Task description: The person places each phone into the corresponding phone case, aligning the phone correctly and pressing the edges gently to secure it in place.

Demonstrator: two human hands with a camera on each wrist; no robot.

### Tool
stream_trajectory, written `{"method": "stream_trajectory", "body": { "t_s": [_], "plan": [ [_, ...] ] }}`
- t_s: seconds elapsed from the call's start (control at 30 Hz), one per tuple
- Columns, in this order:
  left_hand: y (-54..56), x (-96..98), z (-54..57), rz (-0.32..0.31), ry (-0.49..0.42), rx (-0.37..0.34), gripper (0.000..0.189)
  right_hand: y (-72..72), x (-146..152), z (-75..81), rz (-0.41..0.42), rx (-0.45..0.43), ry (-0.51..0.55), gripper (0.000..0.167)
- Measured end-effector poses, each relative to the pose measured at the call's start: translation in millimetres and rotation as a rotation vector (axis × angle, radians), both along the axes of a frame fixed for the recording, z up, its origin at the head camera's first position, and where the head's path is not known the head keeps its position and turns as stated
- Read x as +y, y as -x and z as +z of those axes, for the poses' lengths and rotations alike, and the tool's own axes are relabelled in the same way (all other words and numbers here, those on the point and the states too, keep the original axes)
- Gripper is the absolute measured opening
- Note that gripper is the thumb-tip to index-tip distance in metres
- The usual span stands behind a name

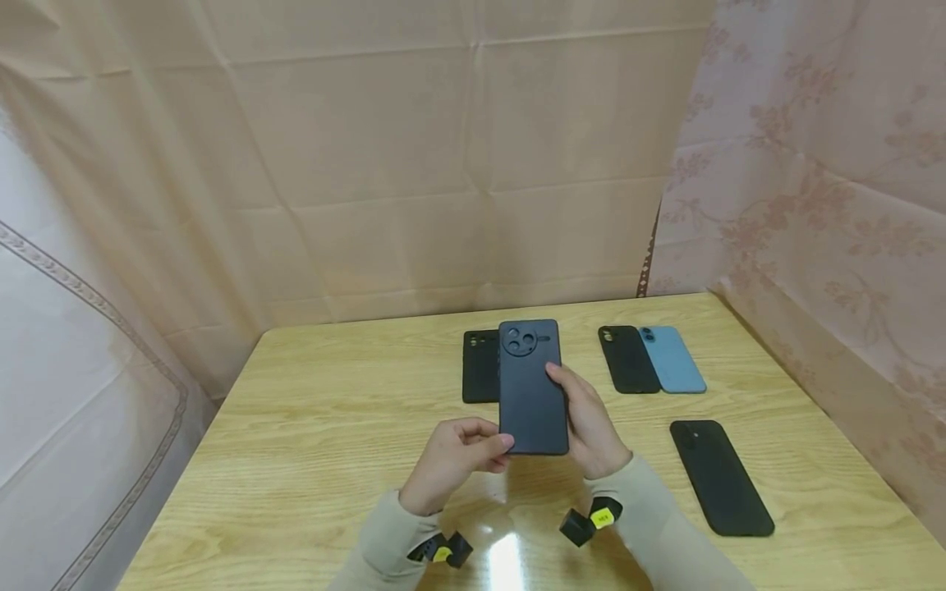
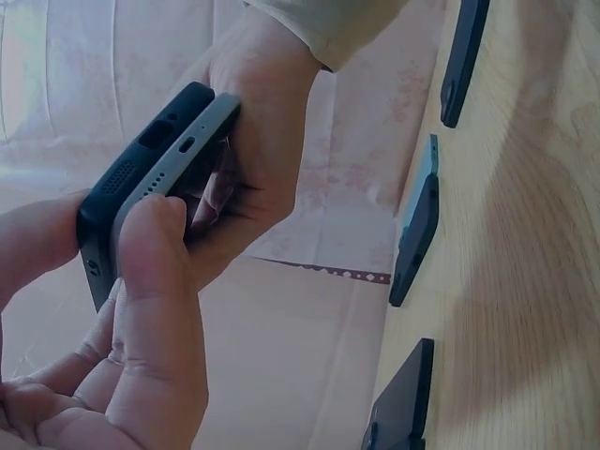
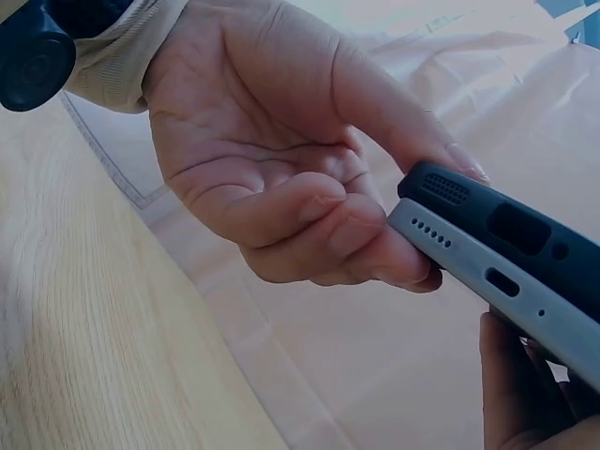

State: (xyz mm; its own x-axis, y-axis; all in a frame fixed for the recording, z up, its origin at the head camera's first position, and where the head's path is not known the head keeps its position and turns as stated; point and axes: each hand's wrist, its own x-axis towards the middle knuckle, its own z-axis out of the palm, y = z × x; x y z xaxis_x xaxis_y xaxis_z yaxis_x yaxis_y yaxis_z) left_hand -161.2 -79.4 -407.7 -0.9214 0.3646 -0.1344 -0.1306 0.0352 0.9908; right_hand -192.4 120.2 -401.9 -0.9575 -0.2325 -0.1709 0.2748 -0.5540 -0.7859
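Observation:
Above the table, both hands hold a black phone case (image 1: pixel 532 402) back side up, with its round camera ring at the far end. A phone (image 3: pixel 469 260) with a pale grey edge lies against the case's inner side. At the near end, the phone's edge and the case's edge (image 3: pixel 478 206) sit as two separate layers. My left hand (image 1: pixel 458 460) pinches the near left corner, thumb on the case and fingers at the phone's underside. My right hand (image 1: pixel 587 419) grips the right side, thumb over the case's back and fingers beneath.
Behind the held case, a black case (image 1: pixel 480 377) lies partly hidden on the wooden table (image 1: pixel 332 394). Farther right, another black case (image 1: pixel 628 361) lies beside a blue phone (image 1: pixel 676 361). A black phone-shaped piece (image 1: pixel 720 480) rests near the right edge. Curtains hang behind and at the sides.

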Motion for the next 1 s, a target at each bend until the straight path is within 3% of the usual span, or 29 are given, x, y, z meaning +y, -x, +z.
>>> {"method": "stream_trajectory", "body": {
  "t_s": [0.77,1.0],
  "plan": [
    [-2.2,1.6,1.1,0.030,-0.024,-0.041,0.024,-0.1,-1.9,0.7,-0.002,0.004,-0.009,0.038],
    [-3.4,11.2,-4.8,0.030,-0.124,-0.078,0.035,0.2,-2.3,3.9,-0.020,0.003,0.045,0.044]
  ]
}}
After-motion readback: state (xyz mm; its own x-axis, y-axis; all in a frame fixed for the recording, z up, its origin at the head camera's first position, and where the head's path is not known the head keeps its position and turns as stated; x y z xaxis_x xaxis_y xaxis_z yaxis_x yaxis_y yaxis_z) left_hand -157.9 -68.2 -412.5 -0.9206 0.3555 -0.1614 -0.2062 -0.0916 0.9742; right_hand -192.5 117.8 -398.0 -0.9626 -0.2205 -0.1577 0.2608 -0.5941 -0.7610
